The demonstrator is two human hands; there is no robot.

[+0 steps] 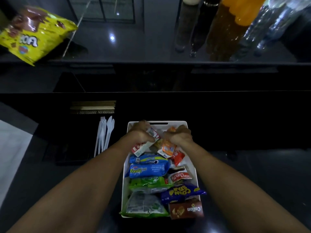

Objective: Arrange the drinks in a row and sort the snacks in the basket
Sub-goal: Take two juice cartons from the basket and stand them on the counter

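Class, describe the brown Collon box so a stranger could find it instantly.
Start at the white basket under both hands. Go to its near right corner, just past the blue Corn Stick bag. The Collon box is the only brown pack, with white lettering.

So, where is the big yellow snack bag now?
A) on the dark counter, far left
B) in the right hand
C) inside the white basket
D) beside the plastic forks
A: the yellow bag lies on the dark counter at far left, well away from the white basket.

Head-worn view, steeply down, close over basket (191, 167).
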